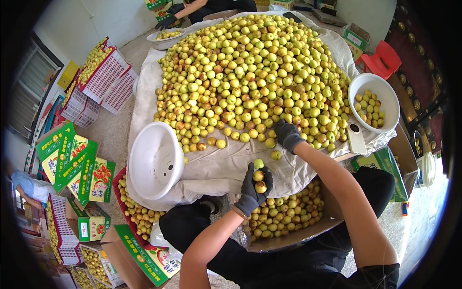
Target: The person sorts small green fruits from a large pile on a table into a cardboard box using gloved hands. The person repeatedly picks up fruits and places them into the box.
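A large heap of yellow-green jujubes [245, 79], some with brown patches, covers a cloth-topped table [223, 166]. My left hand [252, 191], in a dark glove, is palm up at the table's near edge and holds two brown-marked jujubes [260, 181]. A greener jujube [258, 163] shows at its fingertips; whether it is held is unclear. My right hand [287, 135], also gloved, reaches into the near edge of the heap. Its fingertips are hidden among the fruit. One loose jujube [276, 155] lies on the cloth between my hands. Below them, a cardboard box [288, 242] of jujubes stands between my legs.
A white basin [155, 159] tilts at the table's left; another white basin [391, 99] with some jujubes stands right, beside a phone [356, 139]. Crates [108, 77] and printed cartons [77, 162] line the left. Across the table are a person's gloved hands [169, 18]. A red chair [382, 59] stands behind.
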